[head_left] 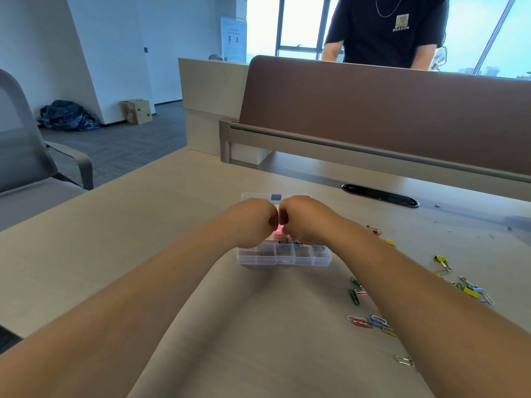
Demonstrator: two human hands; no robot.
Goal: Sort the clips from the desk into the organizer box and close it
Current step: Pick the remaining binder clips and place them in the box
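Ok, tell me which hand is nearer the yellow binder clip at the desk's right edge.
Right. The right hand is over the organizer box, on the side towards the yellow binder clip; the left hand is beside it, one hand farther away.

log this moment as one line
stage: sorting underway | left hand and right hand: curled together over organizer box | lid: open | pink item: between hands | clips: loose on desk

At one o'clock, a black T-shirt [385, 27] is showing the word "DRAGON" under a small pale emblem. At eleven o'clock, a standing sign [233, 38] is carrying print too small to read.
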